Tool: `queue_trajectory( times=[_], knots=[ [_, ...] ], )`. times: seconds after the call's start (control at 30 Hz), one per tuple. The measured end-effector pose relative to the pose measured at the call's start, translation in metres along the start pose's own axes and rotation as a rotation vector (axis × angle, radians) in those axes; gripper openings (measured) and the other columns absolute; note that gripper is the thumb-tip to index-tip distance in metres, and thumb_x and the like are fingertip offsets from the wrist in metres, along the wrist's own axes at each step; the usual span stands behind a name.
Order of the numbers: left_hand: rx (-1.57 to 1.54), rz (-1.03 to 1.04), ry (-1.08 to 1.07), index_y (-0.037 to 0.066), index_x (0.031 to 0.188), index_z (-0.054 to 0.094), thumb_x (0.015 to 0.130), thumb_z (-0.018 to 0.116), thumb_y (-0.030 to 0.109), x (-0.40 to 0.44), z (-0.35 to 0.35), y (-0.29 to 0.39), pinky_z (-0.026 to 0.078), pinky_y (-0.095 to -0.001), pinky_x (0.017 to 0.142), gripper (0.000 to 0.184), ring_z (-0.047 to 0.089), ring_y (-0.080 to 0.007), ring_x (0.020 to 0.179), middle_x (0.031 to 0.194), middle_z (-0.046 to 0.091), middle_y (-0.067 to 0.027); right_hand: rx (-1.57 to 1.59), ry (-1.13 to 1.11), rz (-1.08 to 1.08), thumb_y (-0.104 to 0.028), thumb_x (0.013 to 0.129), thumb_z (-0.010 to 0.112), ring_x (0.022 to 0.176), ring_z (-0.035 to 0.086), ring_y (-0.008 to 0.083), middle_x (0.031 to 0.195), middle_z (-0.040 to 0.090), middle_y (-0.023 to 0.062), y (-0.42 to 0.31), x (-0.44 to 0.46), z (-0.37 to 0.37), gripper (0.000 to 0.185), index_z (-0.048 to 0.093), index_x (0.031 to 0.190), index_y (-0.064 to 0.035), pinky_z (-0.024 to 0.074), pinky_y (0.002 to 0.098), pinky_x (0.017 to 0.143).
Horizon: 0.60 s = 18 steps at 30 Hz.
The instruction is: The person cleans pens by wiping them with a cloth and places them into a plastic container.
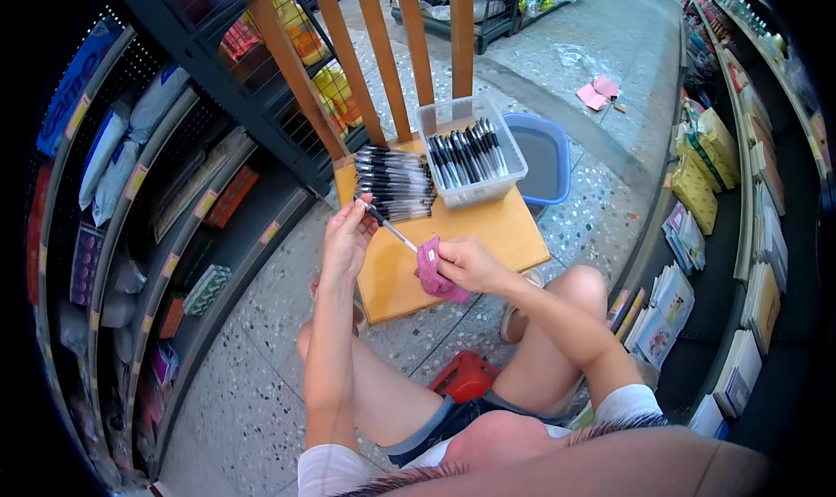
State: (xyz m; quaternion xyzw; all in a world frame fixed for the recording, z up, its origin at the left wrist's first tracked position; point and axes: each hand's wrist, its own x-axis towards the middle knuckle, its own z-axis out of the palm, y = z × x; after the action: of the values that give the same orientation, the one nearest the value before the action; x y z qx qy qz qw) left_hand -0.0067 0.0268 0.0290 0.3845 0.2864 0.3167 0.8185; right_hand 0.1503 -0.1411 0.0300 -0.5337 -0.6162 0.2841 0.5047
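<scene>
- Two bare hands work above the seat of a wooden chair (392, 290).
- The left hand (347, 238) has its thumb and fingers pinched on the dark end of a pen (389, 224).
- The right hand (473, 264) grips a bunched pink cloth (432, 272) at the pen's other end; the cloth hides that tip, so whether it wraps all the way round cannot be told.
- The held pen slants between the two hands, raised over the seat.
- Just beyond the left hand, a stack of pens (394, 182) lies sideways on the seat near the slatted backrest (373, 57).
- Beside the stack, a clear plastic box (489, 190) holds more pens (466, 156), leaning with their dark ends up.
- Past the box, on the floor (252, 349), stands a blue basin (565, 162).
- A red object (466, 377) sits between the person's legs.
- Stocked shelves (231, 197) curve along both sides.
</scene>
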Motion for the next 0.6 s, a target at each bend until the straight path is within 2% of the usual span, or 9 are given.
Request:
queue_trajectory(
  times=[0.3, 0.6],
  knots=[
    [-0.124, -0.088, -0.084, 0.006, 0.108, 0.057, 0.091, 0.054, 0.019, 0.002, 0.006, -0.008, 0.048, -0.0255, 0.072, 0.022, 0.057, -0.0111, 0.075, 0.085, 0.062, -0.0022, -0.046, -0.066, -0.101, -0.007, 0.079, 0.056, 0.06, 0.057, 0.0312, 0.063, 0.055, 0.0145, 0.006, -0.004, -0.008, 0.009, 0.053, 0.073, -0.0016, 0.0455, 0.0374, 0.056],
    [-0.203, -0.262, -0.098, 0.003, 0.11, 0.056, 0.09, 0.055, 0.018, 0.011, 0.008, -0.028, 0.048, -0.0263, 0.075, 0.025, 0.059, -0.012, 0.08, 0.085, 0.063, -0.0025, -0.001, -0.087, -0.156, -0.008, 0.077, 0.057, 0.069, 0.057, 0.0321, 0.073, 0.057, 0.0137, -0.01, -0.006, -0.012, 0.007, 0.057, 0.082, -0.0029, 0.0461, 0.0373, 0.063]
  ],
)
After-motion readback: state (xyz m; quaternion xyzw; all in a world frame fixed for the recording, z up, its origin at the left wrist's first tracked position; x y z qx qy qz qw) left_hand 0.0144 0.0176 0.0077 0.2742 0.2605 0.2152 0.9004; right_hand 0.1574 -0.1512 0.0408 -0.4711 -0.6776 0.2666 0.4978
